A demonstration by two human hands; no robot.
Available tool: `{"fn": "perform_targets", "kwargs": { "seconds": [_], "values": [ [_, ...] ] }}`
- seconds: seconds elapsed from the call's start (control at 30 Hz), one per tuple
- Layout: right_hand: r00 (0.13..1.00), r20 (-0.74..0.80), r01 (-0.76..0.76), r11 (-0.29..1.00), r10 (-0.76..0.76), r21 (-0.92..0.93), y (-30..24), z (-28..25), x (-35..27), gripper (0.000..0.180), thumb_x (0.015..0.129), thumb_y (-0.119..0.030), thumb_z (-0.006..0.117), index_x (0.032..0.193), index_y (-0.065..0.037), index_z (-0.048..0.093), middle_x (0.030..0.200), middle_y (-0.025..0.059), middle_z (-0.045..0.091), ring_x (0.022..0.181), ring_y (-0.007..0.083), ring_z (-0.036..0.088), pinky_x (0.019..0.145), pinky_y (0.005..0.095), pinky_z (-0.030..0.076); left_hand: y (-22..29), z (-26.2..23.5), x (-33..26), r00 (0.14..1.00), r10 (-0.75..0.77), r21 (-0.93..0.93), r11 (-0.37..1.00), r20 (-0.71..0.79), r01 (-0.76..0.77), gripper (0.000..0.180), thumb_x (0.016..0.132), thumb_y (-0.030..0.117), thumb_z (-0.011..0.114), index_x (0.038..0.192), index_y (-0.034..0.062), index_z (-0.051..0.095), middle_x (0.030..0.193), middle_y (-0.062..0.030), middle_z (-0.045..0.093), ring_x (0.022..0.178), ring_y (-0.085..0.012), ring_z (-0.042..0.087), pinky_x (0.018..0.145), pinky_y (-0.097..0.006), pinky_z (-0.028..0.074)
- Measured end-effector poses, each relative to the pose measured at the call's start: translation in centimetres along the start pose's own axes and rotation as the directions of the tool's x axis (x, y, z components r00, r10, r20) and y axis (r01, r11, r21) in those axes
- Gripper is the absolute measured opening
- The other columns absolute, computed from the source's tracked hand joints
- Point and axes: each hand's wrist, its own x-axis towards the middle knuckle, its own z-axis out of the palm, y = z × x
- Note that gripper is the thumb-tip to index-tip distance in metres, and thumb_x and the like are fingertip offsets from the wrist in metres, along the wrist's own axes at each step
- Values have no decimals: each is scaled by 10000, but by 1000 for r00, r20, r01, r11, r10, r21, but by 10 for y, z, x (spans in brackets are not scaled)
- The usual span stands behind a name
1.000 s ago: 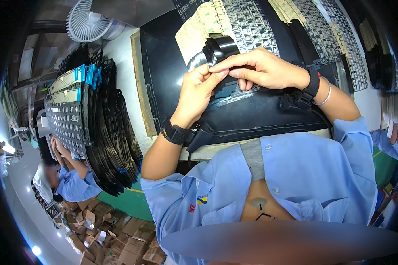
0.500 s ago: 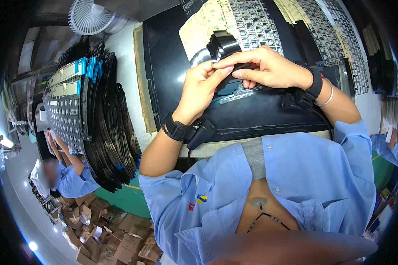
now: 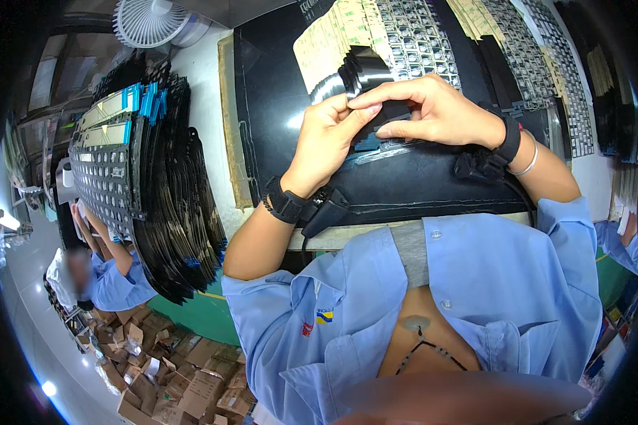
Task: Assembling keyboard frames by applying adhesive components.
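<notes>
A bent stack of glossy black strips [image 3: 368,67] is held up in front of the body, above the near half of a black mat [image 3: 418,188] on the desk [image 3: 209,99]. The near edge of the stack appears to be pinched by the left hand [image 3: 324,142], whose thumb and forefinger are closed together there. By the right hand [image 3: 439,113], the forefinger is laid across towards the left thumb, while its own thumb is set apart, with dark material seen between; whether anything is clamped by that grip cannot be told, as the other fingers are hidden.

The likeliest mishap is judged to be a slip: the strips look slick and springy, so the stack could be fanned out or dropped if the left pinch were loosened. A strip could also be creased by too tight a bend, or 2 could be picked up as 1 if the edges cling.

Beneath the hands, clear plastic film [image 3: 383,154] is seen on the mat. Beyond the stack, pale printed sheets [image 3: 333,35] and silvery perforated sheets [image 3: 415,39] are laid in overlapping rows; these could be disturbed by a careless sweep of the strips.
</notes>
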Motion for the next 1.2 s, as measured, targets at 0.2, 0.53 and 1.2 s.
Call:
{"fn": "perform_targets", "kwargs": {
  "seconds": [0.2,0.53,1.2],
  "values": [
    [951,145,-302,926,275,227,-7,-3,-1,374,848,-35,642,1217,-79,602,1033,51,667,669,41,577,594,191,487,-1,-1,0,1000,9,-45,999,29,-8,137,891,175,645,944,50,662,707,70,562,588,-2,430,509,-166,319],
    [989,69,-142,980,133,140,-2,0,-1,367,865,-71,595,1224,-151,608,879,48,688,611,72,614,591,227,529,-3,-1,0,1000,21,-26,999,-6,-21,137,896,159,637,972,48,666,745,54,603,598,5,450,514,-159,328],
    [983,92,-173,968,159,183,-2,-1,-1,372,850,-84,617,1216,-154,612,1000,59,694,589,79,605,559,235,515,5,-2,-1,997,11,-99,995,79,-3,131,892,145,643,963,35,653,800,40,620,645,8,462,540,-159,332]
  ]
}}
